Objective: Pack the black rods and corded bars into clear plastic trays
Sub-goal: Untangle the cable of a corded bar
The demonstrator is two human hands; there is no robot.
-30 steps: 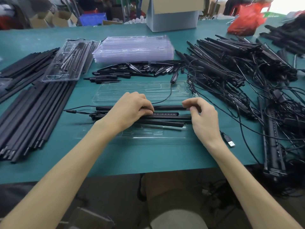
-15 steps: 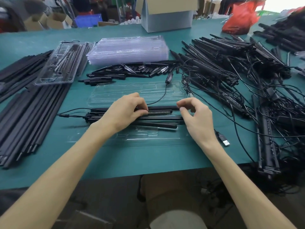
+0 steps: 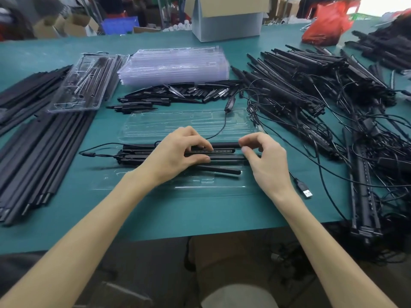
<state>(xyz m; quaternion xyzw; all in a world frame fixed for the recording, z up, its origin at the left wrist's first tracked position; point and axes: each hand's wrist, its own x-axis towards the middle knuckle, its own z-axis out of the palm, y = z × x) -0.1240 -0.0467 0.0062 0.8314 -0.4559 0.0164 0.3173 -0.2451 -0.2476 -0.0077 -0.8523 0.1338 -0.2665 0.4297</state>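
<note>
The left hand [image 3: 178, 156] lies with its fingers curled and clamped over a corded bar [image 3: 222, 150], which rests with other black bars in an open clear plastic tray [image 3: 200, 185] on the teal surface [image 3: 200, 214]. The right hand [image 3: 264, 162] sits at the bar's right end, fingers curled; whether they touch it cannot be told. A USB plug [image 3: 306, 192] lies just right of the tray

Bright even light, soft shadows, blurred far edge, wide-angle bending
</note>
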